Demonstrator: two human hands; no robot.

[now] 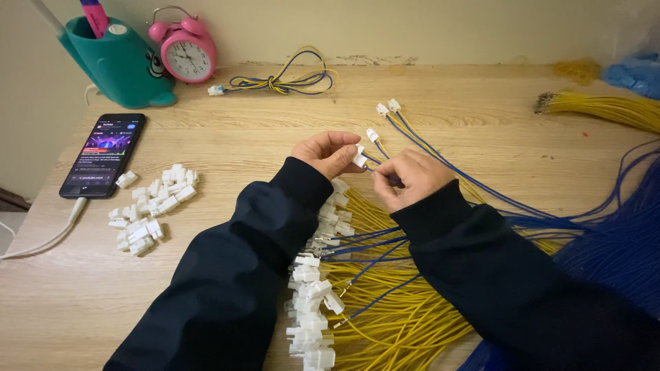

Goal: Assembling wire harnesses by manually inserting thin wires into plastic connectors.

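My left hand (pixel 328 153) pinches a small white plastic connector (pixel 359 158) at the middle of the wooden table (pixel 227 130). Just to its right, my right hand (pixel 411 177) grips a thin blue wire (pixel 392 180) whose end points at that connector. Below both hands lies a bundle of yellow wires (pixel 399 309) fitted with white connectors (pixel 313 288), with a few blue wires across it. Both arms are in dark sleeves.
A pile of loose white connectors (pixel 150 209) lies left, beside a lit phone (pixel 104 154) on a cable. A teal pen holder (pixel 120 62), pink alarm clock (pixel 185 49) and coiled wire harness (pixel 289 81) stand at the back. Blue wires (pixel 605 240) and yellow wires (pixel 605 106) fill the right side.
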